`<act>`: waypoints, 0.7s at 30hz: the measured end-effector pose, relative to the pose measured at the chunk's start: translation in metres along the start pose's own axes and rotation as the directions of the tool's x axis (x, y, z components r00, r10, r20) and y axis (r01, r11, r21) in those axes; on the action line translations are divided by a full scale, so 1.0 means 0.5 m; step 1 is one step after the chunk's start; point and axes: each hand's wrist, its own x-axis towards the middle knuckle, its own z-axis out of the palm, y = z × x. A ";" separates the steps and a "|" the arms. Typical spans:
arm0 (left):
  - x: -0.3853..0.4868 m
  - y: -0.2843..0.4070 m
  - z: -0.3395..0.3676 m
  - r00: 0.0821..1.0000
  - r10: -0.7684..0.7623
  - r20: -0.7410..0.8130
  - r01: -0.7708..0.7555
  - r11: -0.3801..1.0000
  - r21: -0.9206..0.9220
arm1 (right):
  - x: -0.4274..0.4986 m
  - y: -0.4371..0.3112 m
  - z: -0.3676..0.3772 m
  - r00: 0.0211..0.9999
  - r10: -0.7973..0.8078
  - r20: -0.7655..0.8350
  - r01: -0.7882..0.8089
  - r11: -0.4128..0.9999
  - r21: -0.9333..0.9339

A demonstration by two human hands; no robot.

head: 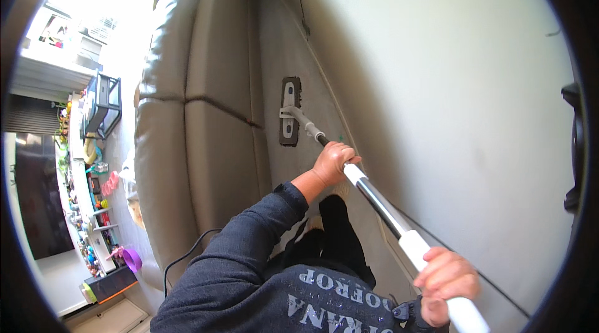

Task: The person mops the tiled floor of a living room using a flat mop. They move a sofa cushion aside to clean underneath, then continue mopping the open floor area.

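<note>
A flat mop with a grey rectangular head (pixel 290 112) lies pressed to the floor (pixel 306 59) in the narrow strip between sofa and wall. Its handle (pixel 381 206), part metal and part white, slants down towards the lower right. My left hand (pixel 334 163) grips the pole low down, just below a white collar. Higher up, my right hand (pixel 447 281) is wrapped around the white grip near the handle's top end. My feet stand on the floor beneath the pole.
The back of a grey-brown leather sofa (pixel 220 71) borders the strip on the left. A pale wall (pixel 444 75) with a baseboard and a thin cable (pixel 299 0) runs along the right. Beyond the sofa are a black cart (pixel 104 103), a television (pixel 40 197) and shelves with toys.
</note>
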 end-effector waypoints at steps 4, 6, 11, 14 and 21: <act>0.061 -0.142 -0.010 1.000 -0.017 -0.023 0.019 0.998 0.059 | 0.044 0.130 0.030 0.997 -0.059 0.050 0.060 0.998 -0.017; 0.095 -0.232 -0.033 0.999 -0.043 -0.021 0.044 0.998 0.040 | 0.084 0.193 0.059 0.996 -0.060 0.073 0.062 0.998 -0.033; 0.133 -0.291 -0.040 0.984 -0.159 -0.077 0.164 0.984 0.071 | 0.164 0.221 0.062 0.993 -0.078 0.091 0.080 0.997 -0.016; 0.122 -0.222 -0.028 0.984 -0.147 -0.099 0.144 0.989 -0.035 | 0.175 0.149 0.040 0.986 -0.012 0.166 0.022 0.998 -0.057; 0.118 -0.079 -0.046 0.977 -0.210 -0.021 0.207 0.972 -0.112 | 0.237 0.035 0.002 0.911 -0.132 0.390 0.063 0.981 0.184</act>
